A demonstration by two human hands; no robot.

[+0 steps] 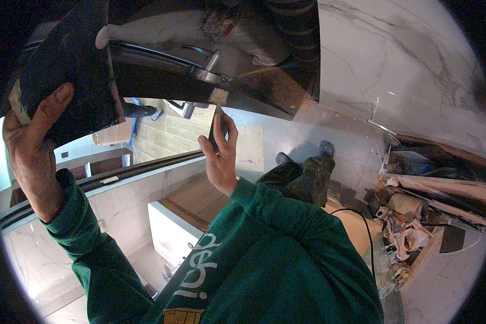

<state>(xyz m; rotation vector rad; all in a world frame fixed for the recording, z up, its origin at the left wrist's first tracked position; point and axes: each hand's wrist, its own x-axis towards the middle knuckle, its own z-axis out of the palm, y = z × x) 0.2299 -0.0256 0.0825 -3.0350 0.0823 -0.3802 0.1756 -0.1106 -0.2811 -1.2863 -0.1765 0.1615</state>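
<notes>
In the head view, the left hand (pixel 40 129) is clamped on a dark sheet (pixel 89 75), thumb lying across its face while the other fingers go behind its near edge; the sheet rises above that hand and stretches to its right.

The right hand (pixel 221 156) has its thumb and fingers closed about a slim dark piece (pixel 214 135) that stands nearly upright between them — what it is, I cannot tell. Just above these fingertips is a pale patch (pixel 219 96) on the lower edge of a large glossy dark panel (pixel 151 86), and higher still a metal fitting (pixel 205 74).

Below and left of the right hand runs a dark rail (pixel 146 165); beneath it stands a white cabinet (pixel 170 229) with a brown wooden top (pixel 194 202). To that hand's right are a pale rectangular sheet (pixel 251 151) and, farther off, two clogs (pixel 326 148). Well apart to the right — beyond the clogs — lies a heap of scraps (pixel 407 235), with pale veined tiles (pixel 399 54) above it.
</notes>
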